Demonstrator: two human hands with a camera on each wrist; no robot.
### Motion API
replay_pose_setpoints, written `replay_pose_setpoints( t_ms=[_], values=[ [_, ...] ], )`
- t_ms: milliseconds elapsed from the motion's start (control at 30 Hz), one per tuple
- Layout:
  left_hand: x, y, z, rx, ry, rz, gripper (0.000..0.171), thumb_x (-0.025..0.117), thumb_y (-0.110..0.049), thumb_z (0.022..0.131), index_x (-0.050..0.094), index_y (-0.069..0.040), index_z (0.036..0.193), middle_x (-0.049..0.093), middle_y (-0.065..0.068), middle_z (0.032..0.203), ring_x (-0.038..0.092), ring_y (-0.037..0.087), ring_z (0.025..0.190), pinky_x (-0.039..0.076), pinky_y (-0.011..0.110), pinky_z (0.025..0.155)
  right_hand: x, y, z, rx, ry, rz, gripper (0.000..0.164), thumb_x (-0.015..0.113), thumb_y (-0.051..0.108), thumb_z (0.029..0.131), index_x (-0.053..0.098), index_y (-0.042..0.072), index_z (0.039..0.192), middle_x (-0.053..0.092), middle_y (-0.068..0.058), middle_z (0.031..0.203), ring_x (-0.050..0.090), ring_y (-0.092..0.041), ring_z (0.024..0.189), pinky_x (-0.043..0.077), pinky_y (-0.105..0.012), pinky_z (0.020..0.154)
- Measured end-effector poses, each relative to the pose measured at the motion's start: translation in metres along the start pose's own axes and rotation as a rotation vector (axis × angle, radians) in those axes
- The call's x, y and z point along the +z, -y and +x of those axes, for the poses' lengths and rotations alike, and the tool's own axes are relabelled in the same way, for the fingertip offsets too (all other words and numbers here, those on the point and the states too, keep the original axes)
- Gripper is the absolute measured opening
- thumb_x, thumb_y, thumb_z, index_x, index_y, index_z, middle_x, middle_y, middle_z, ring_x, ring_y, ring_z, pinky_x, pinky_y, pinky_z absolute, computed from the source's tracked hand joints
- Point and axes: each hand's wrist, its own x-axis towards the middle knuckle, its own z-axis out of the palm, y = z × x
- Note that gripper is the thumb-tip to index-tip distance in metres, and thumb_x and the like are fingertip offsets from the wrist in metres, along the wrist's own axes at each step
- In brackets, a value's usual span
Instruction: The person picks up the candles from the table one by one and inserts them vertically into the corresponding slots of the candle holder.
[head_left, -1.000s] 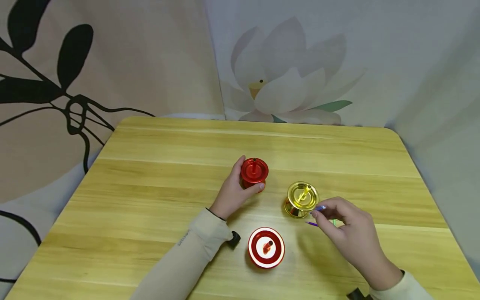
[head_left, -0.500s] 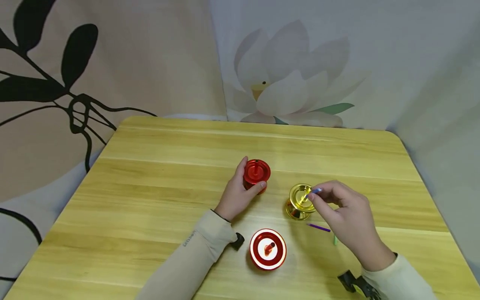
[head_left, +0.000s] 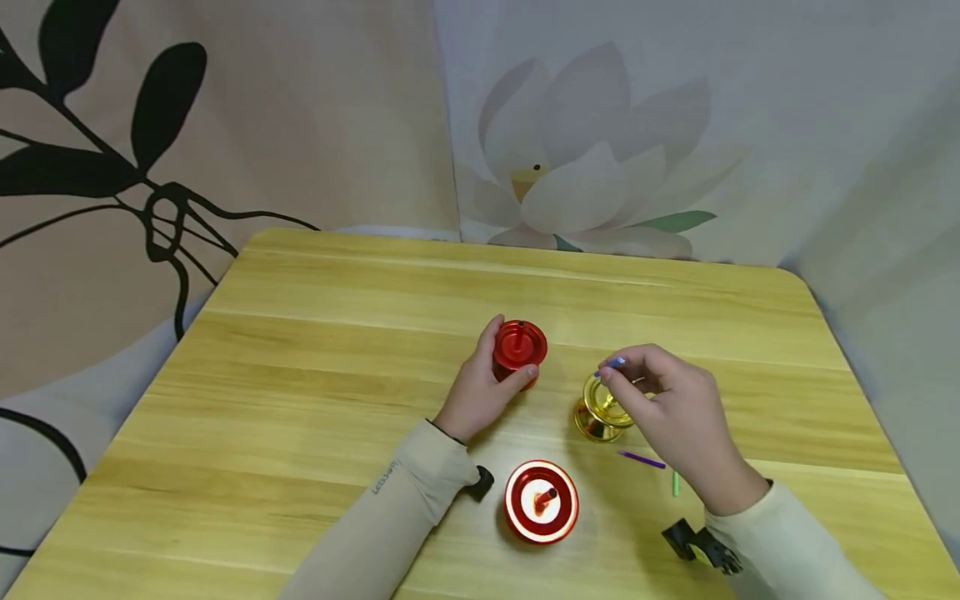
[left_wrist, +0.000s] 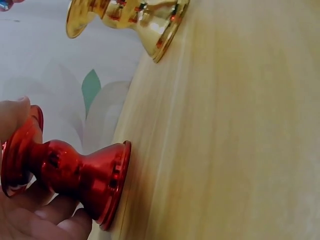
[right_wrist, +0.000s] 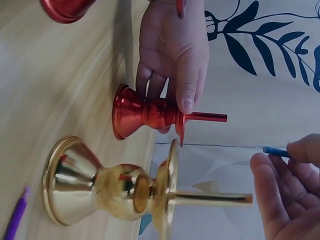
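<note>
My left hand [head_left: 474, 396] grips a shiny red candlestick [head_left: 517, 343] around its waist and upper plate. The candlestick stands upright, its base at the tabletop in the left wrist view. Between thumb and fingertips my right hand [head_left: 678, 417] pinches a short, thin blue candle [right_wrist: 276, 151]; a small wick shows at one end. A gold candlestick [head_left: 597, 423] stands upright just below that hand, which partly covers its plate in the head view. In the right wrist view the blue candle is apart from the gold candlestick's upright stem [right_wrist: 215, 198].
A second red candlestick [head_left: 542, 482] stands nearer the front of the wooden table [head_left: 300, 383]. A thin purple candle [head_left: 643, 459] and a green one [head_left: 675, 484] lie by the gold candlestick. A printed cloth [head_left: 360, 108] hangs behind the table.
My right hand has moved up and left with the blue candle, from beside the gold candlestick to over its plate. The purple and green candles are now uncovered. My left hand keeps its grip.
</note>
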Motion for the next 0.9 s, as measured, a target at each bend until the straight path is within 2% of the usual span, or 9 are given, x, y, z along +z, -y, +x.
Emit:
replay_pose_setpoints(
  t_ms=[200, 367, 533, 767, 900],
  values=[
    [0.003, -0.003, 0.0, -0.002, 0.011, 0.0, 0.087, 0.073, -0.032, 0.093, 0.021, -0.011, 0.16, 0.047, 0.011, 0.151, 0.049, 0.026, 0.135, 0.04, 0.044, 0.112, -0.001, 0.003, 0.007, -0.029, 0.004, 0.005, 0.011, 0.076, 0.005, 0.089, 0.071, 0.015, 0.09, 0.071, 0.011, 0.082, 0.065, -0.003, 0.072, 0.05, -0.01, 0.068],
    [0.005, -0.005, 0.001, 0.0, 0.011, 0.012, 0.087, 0.074, -0.032, 0.093, 0.021, -0.012, 0.16, 0.048, 0.011, 0.15, 0.05, 0.026, 0.135, 0.04, 0.043, 0.112, 0.001, 0.004, 0.016, -0.011, 0.043, -0.014, 0.008, 0.075, 0.008, 0.091, 0.071, 0.015, 0.093, 0.072, 0.01, 0.083, 0.065, -0.006, 0.073, 0.05, -0.013, 0.066],
    [0.005, -0.004, 0.001, -0.01, 0.018, 0.017, 0.087, 0.073, -0.033, 0.094, 0.02, -0.013, 0.16, 0.047, 0.011, 0.151, 0.049, 0.024, 0.135, 0.039, 0.042, 0.113, 0.01, 0.006, 0.031, 0.027, 0.107, -0.005, 0.005, 0.074, 0.013, 0.093, 0.071, 0.013, 0.097, 0.073, 0.007, 0.087, 0.069, -0.009, 0.077, 0.055, -0.019, 0.068],
    [0.005, -0.006, -0.001, -0.029, 0.024, 0.003, 0.087, 0.072, -0.032, 0.095, 0.019, -0.013, 0.161, 0.046, 0.011, 0.152, 0.048, 0.023, 0.136, 0.039, 0.041, 0.113, 0.026, 0.008, 0.05, 0.024, 0.148, -0.016, 0.009, 0.074, 0.014, 0.092, 0.071, 0.009, 0.099, 0.074, 0.0, 0.09, 0.07, -0.014, 0.078, 0.06, -0.033, 0.07],
    [0.007, -0.007, -0.002, -0.032, 0.031, -0.01, 0.087, 0.071, -0.03, 0.095, 0.017, -0.013, 0.161, 0.046, 0.012, 0.151, 0.049, 0.023, 0.135, 0.039, 0.04, 0.112, 0.031, 0.008, 0.055, 0.027, 0.173, -0.031, 0.011, 0.073, 0.013, 0.093, 0.071, 0.007, 0.101, 0.074, -0.003, 0.091, 0.071, -0.018, 0.08, 0.061, -0.037, 0.073]
  ],
)
